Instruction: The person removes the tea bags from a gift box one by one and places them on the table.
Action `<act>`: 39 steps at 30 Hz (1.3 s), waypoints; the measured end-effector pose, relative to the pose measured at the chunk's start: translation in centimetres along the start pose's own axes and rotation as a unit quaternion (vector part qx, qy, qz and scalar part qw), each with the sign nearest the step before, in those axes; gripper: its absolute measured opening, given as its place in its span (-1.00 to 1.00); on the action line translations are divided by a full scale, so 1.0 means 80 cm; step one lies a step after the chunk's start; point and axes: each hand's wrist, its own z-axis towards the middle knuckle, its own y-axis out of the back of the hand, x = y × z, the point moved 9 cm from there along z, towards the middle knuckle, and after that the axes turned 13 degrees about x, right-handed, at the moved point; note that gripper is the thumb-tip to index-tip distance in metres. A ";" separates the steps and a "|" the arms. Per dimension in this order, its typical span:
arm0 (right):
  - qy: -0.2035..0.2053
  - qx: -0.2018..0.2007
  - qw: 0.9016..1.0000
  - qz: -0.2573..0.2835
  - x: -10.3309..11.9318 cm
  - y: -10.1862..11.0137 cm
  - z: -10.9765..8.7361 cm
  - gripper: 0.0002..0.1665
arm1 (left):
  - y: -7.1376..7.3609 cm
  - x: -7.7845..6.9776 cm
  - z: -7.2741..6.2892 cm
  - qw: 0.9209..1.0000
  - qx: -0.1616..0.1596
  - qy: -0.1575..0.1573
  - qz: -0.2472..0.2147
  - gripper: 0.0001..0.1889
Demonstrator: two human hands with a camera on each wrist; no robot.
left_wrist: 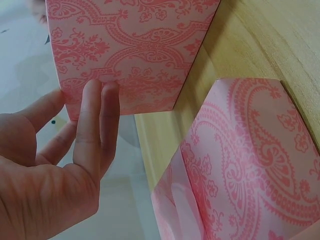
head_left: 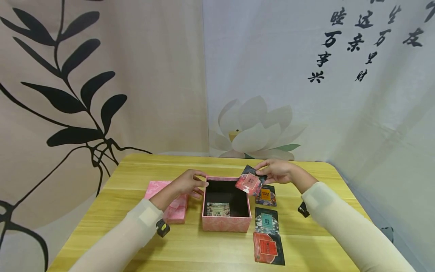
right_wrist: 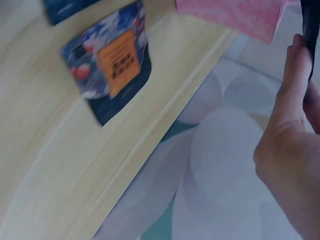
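My right hand (head_left: 276,172) pinches a dark and pink-red packet (head_left: 250,182) by its upper edge. That packet tilts over the right far corner of an open pink patterned box (head_left: 225,224). At the box's left side, my left hand (head_left: 188,183) grips the wall near the far corner. In the left wrist view, two fingers (left_wrist: 90,115) lie against the outer wall, with the thumb at the rim. Inside the dark box lies a pale floral packet (head_left: 217,209), at the near left. In the right wrist view only the dark edge of the held packet shows.
A pink box lid (head_left: 176,215) lies left of the box. Right of the box, several packets form a column: one with an orange label (head_left: 266,195), one with a teal label (head_left: 267,221), one red (head_left: 268,247). A printed curtain hangs behind the wooden table (head_left: 306,241).
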 end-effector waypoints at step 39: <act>-0.016 -0.054 0.998 0.037 -0.095 0.142 -0.087 -0.68 | 0.001 0.000 0.001 1.000 -0.004 0.004 0.010 -0.51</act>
